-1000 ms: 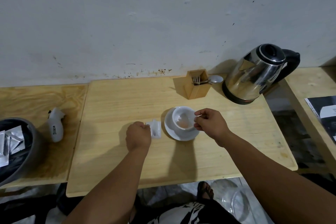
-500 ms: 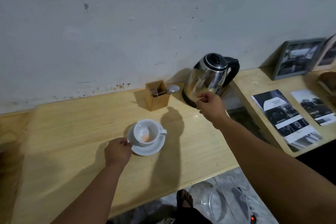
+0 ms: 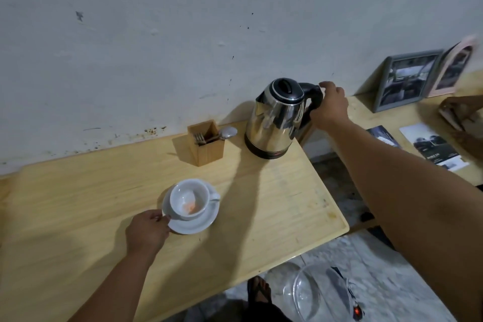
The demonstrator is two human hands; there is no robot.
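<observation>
A white cup (image 3: 189, 200) with orange powder at its bottom stands on a white saucer (image 3: 206, 221) on the wooden table (image 3: 78, 212). My left hand (image 3: 146, 231) pinches the saucer's left rim. A steel electric kettle (image 3: 277, 120) with a black lid and handle stands at the table's far right corner. My right hand (image 3: 330, 104) is wrapped round the kettle's black handle from the right. The kettle sits upright on its base.
A wooden holder (image 3: 206, 142) with forks and a spoon stands left of the kettle by the wall. A second table (image 3: 366, 112) to the right carries framed pictures (image 3: 405, 81) and printed cards (image 3: 433, 146). A glass bowl (image 3: 311, 293) lies on the floor below.
My right hand left the cup and reached over to the kettle's handle, now gripping it. My left hand moved onto the saucer's rim. The view swung right.
</observation>
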